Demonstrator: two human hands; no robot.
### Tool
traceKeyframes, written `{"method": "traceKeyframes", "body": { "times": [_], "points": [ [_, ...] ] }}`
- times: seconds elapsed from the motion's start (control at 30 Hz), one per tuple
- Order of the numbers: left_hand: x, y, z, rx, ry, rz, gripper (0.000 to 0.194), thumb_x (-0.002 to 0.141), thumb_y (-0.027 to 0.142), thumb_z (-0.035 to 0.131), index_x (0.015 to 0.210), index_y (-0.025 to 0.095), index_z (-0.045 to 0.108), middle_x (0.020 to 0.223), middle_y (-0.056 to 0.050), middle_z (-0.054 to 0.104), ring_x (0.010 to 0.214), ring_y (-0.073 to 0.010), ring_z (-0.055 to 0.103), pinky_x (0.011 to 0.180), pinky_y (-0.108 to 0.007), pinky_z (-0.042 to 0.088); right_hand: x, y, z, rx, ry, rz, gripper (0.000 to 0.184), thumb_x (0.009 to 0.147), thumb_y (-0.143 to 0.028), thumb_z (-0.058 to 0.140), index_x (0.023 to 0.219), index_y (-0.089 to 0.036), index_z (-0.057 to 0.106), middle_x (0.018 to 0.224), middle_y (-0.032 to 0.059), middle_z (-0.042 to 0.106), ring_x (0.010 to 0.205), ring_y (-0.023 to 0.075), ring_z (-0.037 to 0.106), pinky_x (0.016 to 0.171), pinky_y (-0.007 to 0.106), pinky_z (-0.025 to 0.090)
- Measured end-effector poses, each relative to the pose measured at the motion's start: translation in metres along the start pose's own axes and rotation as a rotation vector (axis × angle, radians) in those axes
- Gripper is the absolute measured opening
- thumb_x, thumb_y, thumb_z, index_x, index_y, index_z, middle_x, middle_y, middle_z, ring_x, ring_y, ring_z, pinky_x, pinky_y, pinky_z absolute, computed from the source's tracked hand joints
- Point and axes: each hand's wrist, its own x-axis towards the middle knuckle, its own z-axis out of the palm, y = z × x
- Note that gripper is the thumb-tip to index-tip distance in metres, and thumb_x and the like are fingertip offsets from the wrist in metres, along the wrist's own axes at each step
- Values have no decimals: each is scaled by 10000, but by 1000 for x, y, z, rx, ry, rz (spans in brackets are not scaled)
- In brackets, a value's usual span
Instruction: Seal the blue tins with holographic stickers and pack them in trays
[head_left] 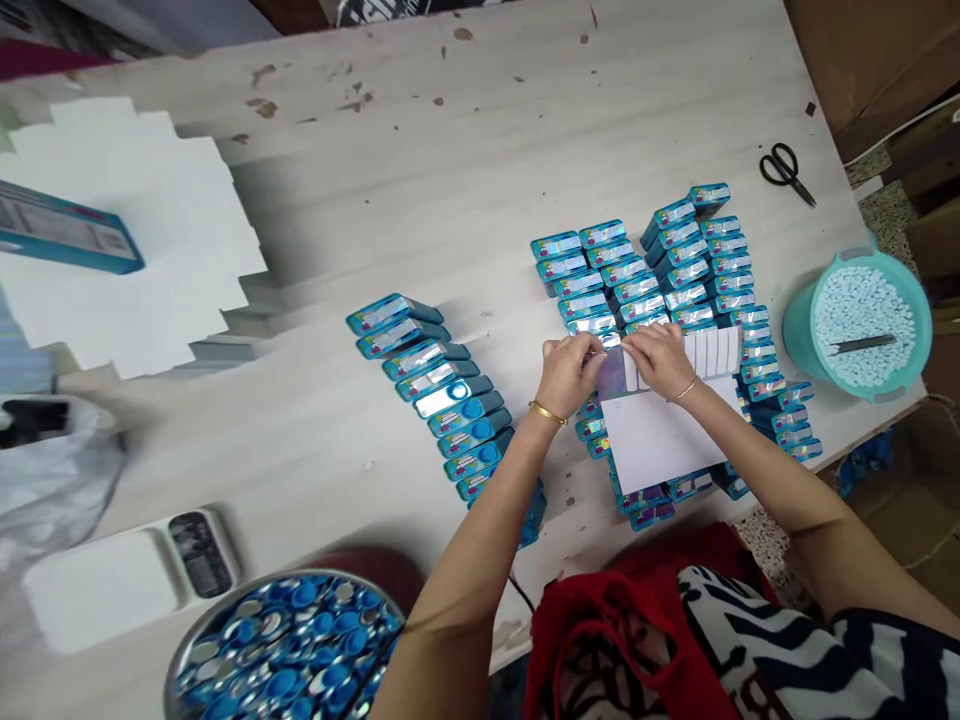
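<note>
Over the rows of blue tins, a sheet of stickers (pixel 712 353) lies on white paper (pixel 660 445). Pale strips run across the sheet, and its left end is a bare purplish patch. My right hand (pixel 661 360) pinches at the sheet's upper edge. My left hand (pixel 570 375), wearing a gold bangle, has thumb and finger pinched together by the sheet's left end; whatever is between them is too small to make out. Small blue tins (pixel 637 288) with shiny tops stand in several rows around and under the paper.
Another row of blue tins (pixel 439 395) stands left of my hands. Black scissors (pixel 784 172) lie at the back right, near a teal tub (pixel 802 330) of white pellets. At left are a stack of white cards (pixel 165 230), a white scale (pixel 105 590) and a bowl of blue caps (pixel 285 650).
</note>
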Motion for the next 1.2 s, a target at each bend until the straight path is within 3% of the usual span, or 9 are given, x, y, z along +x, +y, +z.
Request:
{"method": "traceKeyframes", "body": {
  "times": [0.23, 0.43, 0.6, 0.7, 0.77, 0.87, 0.97, 1.07, 1.2],
  "points": [
    [-32, -11, -14, 296, 210, 148, 252, 994, 211, 509, 1127, 262, 717, 1248, -99, 730, 1122, -283, 602, 903, -457, 332, 19, -38, 4, 69, -119, -24, 340, 1050, -271, 391, 874, -179, 668, 903, 87, 717, 933, 236, 588, 801, 349, 287],
    [-54, -18, -7, 326, 338, 252, 229, 989, 191, 529, 1111, 251, 713, 1227, -89, 747, 1074, -254, 636, 881, -436, 345, 29, -51, -3, 138, -249, 31, 298, 1025, -236, 440, 844, -179, 670, 913, 68, 732, 947, 223, 625, 771, 324, 287],
    [-90, -1, -10, 166, 442, 350, 79, 959, 239, 592, 937, 223, 666, 1086, -87, 746, 1003, -226, 639, 858, -388, 394, 30, -49, -5, -11, -225, 42, 298, 1029, -235, 426, 922, -171, 697, 1015, 99, 752, 989, 247, 621, 791, 342, 283],
    [-102, 9, -16, -67, 587, 209, 81, 967, 292, 592, 997, 222, 616, 1023, -73, 716, 980, -214, 635, 871, -374, 436, 29, -46, -5, -88, -235, 66, 310, 1028, -220, 410, 950, -161, 704, 1037, 117, 753, 987, 259, 620, 794, 353, 279],
    [-96, 9, -19, -129, 642, 78, 237, 974, 342, 578, 1169, 209, 594, 1095, -96, 704, 1025, -230, 625, 890, -383, 451, 27, -46, -4, -95, -237, 57, 315, 1029, -225, 409, 946, -161, 706, 1028, 117, 755, 979, 260, 619, 794, 355, 278],
    [-76, 1, -18, -16, 472, 6, 501, 983, 359, 536, 1452, 194, 479, 1204, -121, 705, 1077, -258, 617, 918, -399, 435, 23, -52, -5, -61, -237, 2, 310, 1027, -235, 418, 931, -174, 706, 1009, 103, 757, 961, 254, 616, 790, 351, 277],
    [-60, -6, -11, 134, 282, -18, 576, 1003, 273, 450, 1571, 215, 369, 1083, -92, 756, 994, -250, 649, 907, -401, 411, 20, -58, -7, -38, -248, -13, 300, 1021, -234, 430, 918, -184, 707, 985, 90, 756, 944, 246, 617, 777, 343, 275],
    [-54, -7, -2, 219, 246, -19, 568, 1020, 226, 384, 1587, 194, 359, 966, -89, 767, 898, -228, 676, 912, -400, 393, 22, -61, -12, -36, -262, 43, 314, 1027, -257, 433, 896, -185, 709, 950, 90, 752, 925, 240, 627, 761, 332, 282],
    [-54, -7, 10, 223, 263, 66, 523, 1034, 201, 334, 1546, 157, 430, 1027, -110, 770, 906, -193, 698, 909, -364, 389, 26, -58, -16, -38, -282, 118, 311, 1018, -269, 455, 875, -185, 718, 925, 94, 751, 886, 237, 639, 731, 321, 294]
  ]
}}
